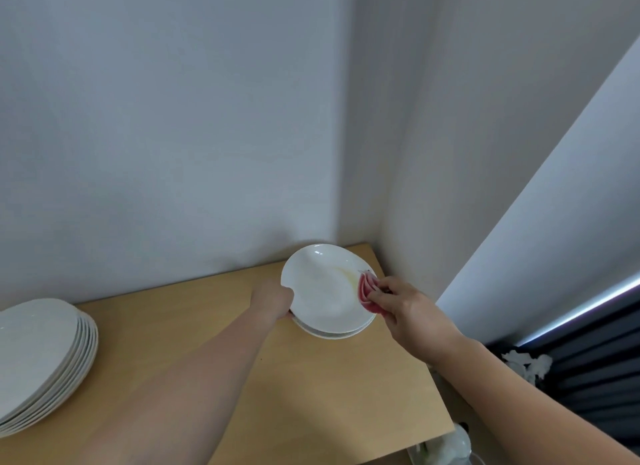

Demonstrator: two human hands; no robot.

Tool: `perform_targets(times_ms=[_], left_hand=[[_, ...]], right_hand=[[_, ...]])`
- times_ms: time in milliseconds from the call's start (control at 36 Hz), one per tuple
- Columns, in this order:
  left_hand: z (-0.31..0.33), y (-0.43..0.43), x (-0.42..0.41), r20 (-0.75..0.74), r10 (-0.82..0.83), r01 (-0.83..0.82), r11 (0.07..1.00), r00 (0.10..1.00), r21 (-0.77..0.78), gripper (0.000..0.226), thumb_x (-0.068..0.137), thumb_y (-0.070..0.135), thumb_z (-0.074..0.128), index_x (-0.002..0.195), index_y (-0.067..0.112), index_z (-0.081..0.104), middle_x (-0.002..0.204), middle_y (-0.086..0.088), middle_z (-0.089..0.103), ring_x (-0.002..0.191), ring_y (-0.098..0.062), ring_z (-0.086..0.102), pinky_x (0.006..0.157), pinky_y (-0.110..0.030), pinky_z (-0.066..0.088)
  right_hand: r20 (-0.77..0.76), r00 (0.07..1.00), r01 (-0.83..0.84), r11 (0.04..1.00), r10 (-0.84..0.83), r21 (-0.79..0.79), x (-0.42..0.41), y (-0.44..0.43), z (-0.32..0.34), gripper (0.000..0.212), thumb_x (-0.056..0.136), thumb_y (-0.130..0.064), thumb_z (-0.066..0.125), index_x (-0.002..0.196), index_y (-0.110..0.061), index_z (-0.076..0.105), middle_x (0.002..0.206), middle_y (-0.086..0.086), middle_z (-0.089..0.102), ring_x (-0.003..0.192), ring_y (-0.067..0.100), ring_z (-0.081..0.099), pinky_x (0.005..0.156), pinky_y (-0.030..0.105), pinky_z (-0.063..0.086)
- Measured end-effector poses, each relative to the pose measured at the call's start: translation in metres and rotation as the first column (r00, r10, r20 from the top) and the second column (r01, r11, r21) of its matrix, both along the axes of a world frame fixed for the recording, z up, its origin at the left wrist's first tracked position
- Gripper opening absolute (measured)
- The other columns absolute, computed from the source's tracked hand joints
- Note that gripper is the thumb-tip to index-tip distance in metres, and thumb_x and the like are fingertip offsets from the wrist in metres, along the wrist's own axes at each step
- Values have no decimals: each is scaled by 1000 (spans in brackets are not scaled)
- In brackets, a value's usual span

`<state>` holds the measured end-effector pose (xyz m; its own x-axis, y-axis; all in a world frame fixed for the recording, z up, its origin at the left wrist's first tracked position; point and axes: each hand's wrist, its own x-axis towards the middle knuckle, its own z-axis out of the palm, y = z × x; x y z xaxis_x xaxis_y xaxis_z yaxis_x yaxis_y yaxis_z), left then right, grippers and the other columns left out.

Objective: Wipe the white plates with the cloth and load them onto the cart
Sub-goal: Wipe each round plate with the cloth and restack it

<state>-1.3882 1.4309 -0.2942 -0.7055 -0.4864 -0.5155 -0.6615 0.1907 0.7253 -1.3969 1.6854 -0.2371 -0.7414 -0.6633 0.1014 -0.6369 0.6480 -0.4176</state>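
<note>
Mid-wipe: the left hand [277, 300] grips the plate [322, 288] by its rim, the right hand [398, 303] pinches the cloth [367, 293] against it, and the stack [41, 360] left of it probably awaits wiping.

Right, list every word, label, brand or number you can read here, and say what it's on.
No text can be read anywhere.
The held plate, the plate stack at left, the red cloth, the wooden table and the walls all show plain surfaces, no print.
</note>
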Motion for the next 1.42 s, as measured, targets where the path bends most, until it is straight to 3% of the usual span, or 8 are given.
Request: perform_targets(times_ms=[194,361,500,611,861,1083,1278,1417], left_hand=[[6,0,7,-63,49,-45,996,997,71,33,74,-7,48,107,-3,52,97,-15,61,82,-33,65,67,-51,61],[8,-23,28,-92,40,-34,997,995,70,31,74,-4,42,93,4,65,96,-12,69,85,-31,68,72,-48,61],[11,-59,59,-117,83,-75,995,990,71,40,74,-2,41,102,10,66,97,-7,70,85,-27,69,67,-41,62],[11,-88,93,-131,173,-161,982,976,101,41,75,-4,42,101,15,67,95,-4,71,83,-25,70,58,-33,61],[-9,-144,166,-85,255,-248,965,963,83,35,76,-1,44,91,25,60,95,-7,70,85,-30,69,71,-49,61],[-25,-157,192,-49,315,-313,948,948,51,36,72,1,44,79,35,55,90,-2,69,85,-27,67,74,-50,60],[-38,-151,190,-27,307,-307,952,951,-7,38,78,-2,45,74,36,49,85,8,61,83,-21,64,71,-38,57],[-50,-147,188,14,273,-273,962,962,4,33,81,1,46,100,22,64,93,4,65,84,-16,62,62,-28,50]], right_hand=[[-21,1000,6,1000,-6,7,-1,-7,8,36,88,3,56,119,-11,67,117,7,60,101,26,58,82,36,51],[-81,997,5,999,-8,-39,-4,-25,26,32,77,12,68,104,-5,74,106,13,67,89,31,66,74,20,44],[-119,992,-45,993,32,-108,-4,-57,43,30,82,12,65,108,-1,72,108,17,67,97,35,65,87,29,52],[-137,985,-120,983,102,-135,6,-87,53,33,78,17,66,106,0,72,100,17,69,87,25,70,92,11,39],[-41,977,-210,973,207,-98,17,-166,29,30,93,0,56,119,-8,67,111,9,61,99,24,62,89,37,52],[146,955,-249,966,256,-69,33,-221,-1,28,98,-7,49,123,-7,62,111,-5,55,97,5,56,85,-5,28],[127,941,-324,944,315,59,31,-242,-29,33,97,-7,50,127,-12,60,112,0,54,102,17,56,91,27,47],[125,936,-347,922,329,172,30,-253,-51,40,92,-2,50,128,-16,60,117,4,54,100,24,55,82,26,45]])
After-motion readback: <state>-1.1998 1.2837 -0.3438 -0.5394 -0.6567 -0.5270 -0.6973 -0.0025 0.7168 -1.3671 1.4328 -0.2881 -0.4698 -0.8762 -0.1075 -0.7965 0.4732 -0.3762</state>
